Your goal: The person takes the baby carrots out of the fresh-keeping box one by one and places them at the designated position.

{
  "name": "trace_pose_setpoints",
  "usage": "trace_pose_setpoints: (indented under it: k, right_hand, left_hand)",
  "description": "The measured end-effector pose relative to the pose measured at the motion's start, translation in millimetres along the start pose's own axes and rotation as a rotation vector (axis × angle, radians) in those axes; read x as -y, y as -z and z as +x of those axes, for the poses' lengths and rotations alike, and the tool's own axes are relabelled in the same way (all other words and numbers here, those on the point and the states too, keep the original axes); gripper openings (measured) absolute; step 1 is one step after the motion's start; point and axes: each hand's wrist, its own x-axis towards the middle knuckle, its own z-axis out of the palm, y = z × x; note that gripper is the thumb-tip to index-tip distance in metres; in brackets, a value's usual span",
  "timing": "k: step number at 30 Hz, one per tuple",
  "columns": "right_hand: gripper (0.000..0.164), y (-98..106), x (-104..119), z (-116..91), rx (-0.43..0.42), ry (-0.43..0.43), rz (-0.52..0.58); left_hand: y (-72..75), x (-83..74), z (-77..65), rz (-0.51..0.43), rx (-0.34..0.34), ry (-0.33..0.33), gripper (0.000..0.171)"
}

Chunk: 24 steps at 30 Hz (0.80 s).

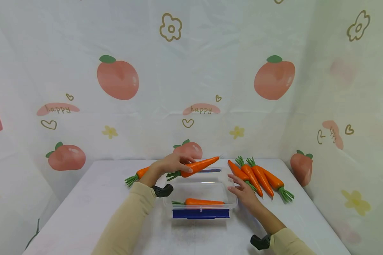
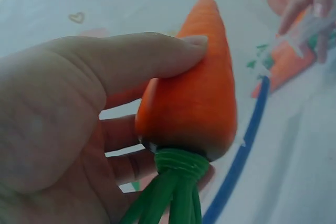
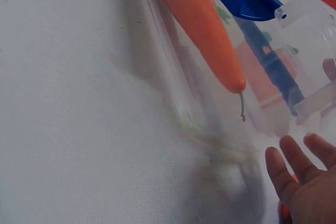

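My left hand (image 1: pixel 170 165) grips an orange carrot (image 1: pixel 201 165) with green stems, raised over a clear plastic box (image 1: pixel 198 187). The carrot's tip points right and away in the head view. In the left wrist view, the thumb (image 2: pixel 173 59) presses on the carrot's side while the other fingers pass behind it. Inside the box, near its front wall, another carrot (image 1: pixel 204 202) lies crosswise. My right hand (image 1: pixel 247 194) is at the box's right side, holding nothing, with its fingers spread close to the wall in the right wrist view.
Several carrots (image 1: pixel 258 173) lie in a group right of the box, beyond the right hand. One more carrot (image 1: pixel 142 173) lies at the left, partly hidden by the left wrist. A blue clip (image 1: pixel 201 214) sticks out from the box's front. Behind the table hangs a fruit-printed cloth (image 1: pixel 153 88).
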Motion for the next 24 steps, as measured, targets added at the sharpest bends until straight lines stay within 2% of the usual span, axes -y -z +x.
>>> trace_pose_setpoints:
  k: [5,14,24]
  right_hand:
    - [0.055,-1.0,-0.8,1.5,0.014,0.011,0.012]
    - [0.054,-0.9,2.4,-2.2,0.013,0.007,0.014]
    - [0.053,-0.7,2.6,-2.5,0.009,0.001,0.033]
  left_hand:
    - [13.0,3.6,-10.4,-0.006,-0.076,-0.047,0.036]
    - [30.5,11.1,-30.8,-0.046,-0.187,0.034,0.041]
    - [46.7,36.0,-45.3,-0.006,-0.319,0.085,0.043]
